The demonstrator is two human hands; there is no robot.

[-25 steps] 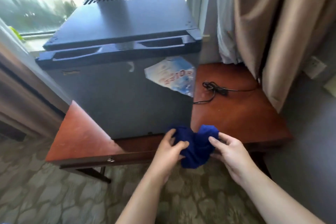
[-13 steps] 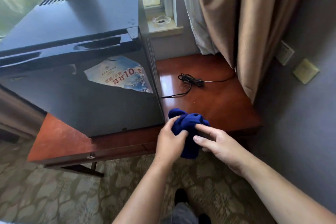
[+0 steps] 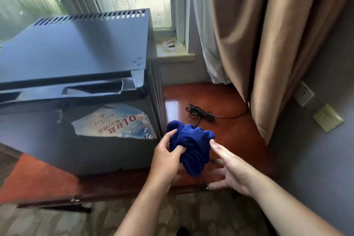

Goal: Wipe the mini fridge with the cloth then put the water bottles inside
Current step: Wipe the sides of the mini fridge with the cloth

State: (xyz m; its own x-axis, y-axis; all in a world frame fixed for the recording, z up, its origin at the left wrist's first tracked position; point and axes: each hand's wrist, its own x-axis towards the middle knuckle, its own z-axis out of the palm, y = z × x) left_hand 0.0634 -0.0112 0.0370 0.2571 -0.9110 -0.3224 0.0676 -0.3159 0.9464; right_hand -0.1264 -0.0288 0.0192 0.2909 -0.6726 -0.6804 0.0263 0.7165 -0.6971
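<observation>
A dark mini fridge (image 3: 72,59) stands shut on a low red-brown table (image 3: 226,136), with a torn paper label (image 3: 115,122) on its door. My left hand (image 3: 168,161) grips a bunched blue cloth (image 3: 191,145) just off the fridge's lower right front corner. My right hand (image 3: 229,170) is beside the cloth with its fingers spread; one fingertip touches the cloth's right edge. No water bottles are in view.
A black power cord (image 3: 201,114) lies coiled on the table to the right of the fridge. Beige curtains (image 3: 268,44) hang at the right, a window sill with a small glass dish (image 3: 171,45) behind. Wall sockets (image 3: 328,118) sit on the right wall. Patterned carpet lies below.
The view has swung right and closer to the fridge's right side. My right hand has let go of the cloth and opened; my left hand keeps hold of it.
</observation>
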